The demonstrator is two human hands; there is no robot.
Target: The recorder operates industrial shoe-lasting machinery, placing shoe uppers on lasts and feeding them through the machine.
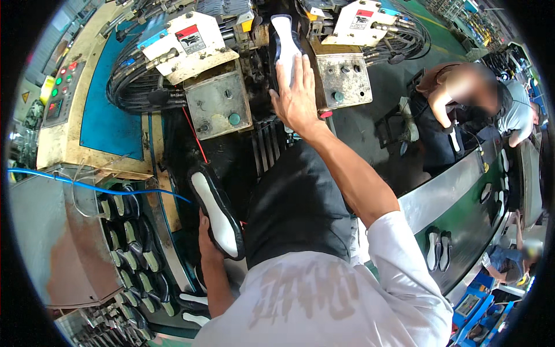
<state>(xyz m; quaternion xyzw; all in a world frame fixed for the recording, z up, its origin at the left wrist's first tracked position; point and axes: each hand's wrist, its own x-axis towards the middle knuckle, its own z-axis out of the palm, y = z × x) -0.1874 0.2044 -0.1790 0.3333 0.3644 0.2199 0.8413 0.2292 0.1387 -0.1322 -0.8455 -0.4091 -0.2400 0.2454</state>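
Observation:
A black shoe upper with a white insole (282,36) sits sole up in the machine at the top middle. My right hand (298,95) lies on its near end, with fingers stretched out and slightly apart. Down to the left, a second black shoe upper with a white insole (213,202) is tilted beside my dark-trousered thigh. My left hand (207,236) grips it from its left side, near the lower end. Most of the left fingers are hidden beneath that shoe.
Metal machine boxes (218,101) with buttons and black hoses (130,81) flank the shoe. A control panel (58,92) stands at left, above a rack of shoes (136,248). On the right, a conveyor (457,231) carries shoes. Other people (462,98) sit beyond it.

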